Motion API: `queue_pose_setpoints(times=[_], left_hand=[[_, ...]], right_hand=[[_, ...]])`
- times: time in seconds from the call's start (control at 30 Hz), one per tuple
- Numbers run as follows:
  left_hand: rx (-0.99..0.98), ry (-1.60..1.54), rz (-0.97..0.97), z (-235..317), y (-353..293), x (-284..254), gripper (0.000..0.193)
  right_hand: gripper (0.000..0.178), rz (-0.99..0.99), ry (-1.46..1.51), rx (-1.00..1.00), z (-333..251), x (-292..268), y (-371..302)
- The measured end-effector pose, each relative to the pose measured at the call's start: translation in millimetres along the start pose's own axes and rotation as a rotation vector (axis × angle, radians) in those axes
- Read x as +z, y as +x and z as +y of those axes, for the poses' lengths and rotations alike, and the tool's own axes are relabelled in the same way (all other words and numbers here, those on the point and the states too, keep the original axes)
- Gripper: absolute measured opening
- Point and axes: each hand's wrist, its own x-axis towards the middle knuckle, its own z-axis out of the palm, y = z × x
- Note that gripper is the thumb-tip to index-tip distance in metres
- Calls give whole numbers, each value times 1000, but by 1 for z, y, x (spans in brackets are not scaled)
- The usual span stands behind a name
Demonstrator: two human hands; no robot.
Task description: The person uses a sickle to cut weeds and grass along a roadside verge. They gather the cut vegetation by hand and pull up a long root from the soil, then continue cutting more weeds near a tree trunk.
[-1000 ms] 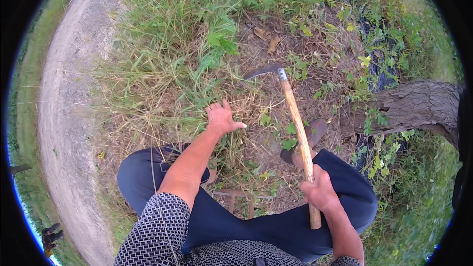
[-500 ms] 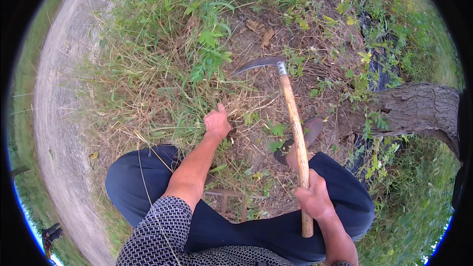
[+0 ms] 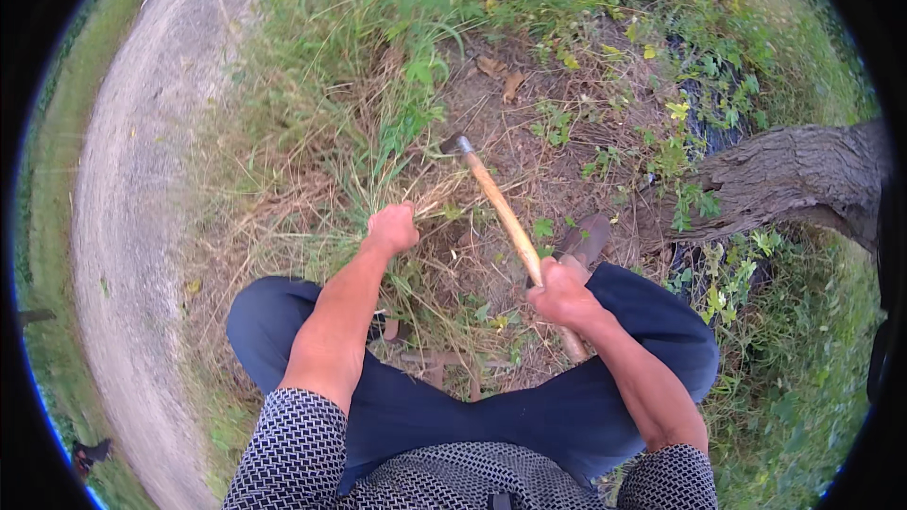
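Observation:
My right hand (image 3: 560, 293) is wrapped round the wooden handle of a sickle (image 3: 504, 212), near its lower half. The handle slants up and left to a metal collar, and the blade beyond it mostly disappears among the grass stems. To the left, my left hand (image 3: 392, 229) is closed on a bunch of grass (image 3: 435, 196), part green and part dry, whose stalks stick out past the fist towards the sickle's head. Both arms reach forward over my bent knees.
A rough tree trunk (image 3: 784, 184) leans in from the right, by dark sheeting (image 3: 723, 99). My shoe (image 3: 584, 238) stands near the trunk's base. A gravel path (image 3: 132, 189) curves along the left. Dry leaves (image 3: 512, 85) lie on bare soil ahead. A low wooden frame (image 3: 453, 359) sits between my legs.
The sickle has swung left and down, its blade going from open view into the grass. My left hand has closed on grass, shifting slightly left. My right hand has moved forward and left.

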Motion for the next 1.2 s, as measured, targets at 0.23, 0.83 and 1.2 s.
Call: queue_pose_setpoints(times=[0.23,0.83,1.2], left_hand=[[35,-58,137,-38,-11,-56,36],[244,352,183,-156,-40,-209,34],[571,562,-75,-235,-86,-137,14]], right_hand=[[37,-88,-227,199,13,-82,-176],[16,157,956,-30,-62,57,-10],[14,77,976,0,-100,79,42]])
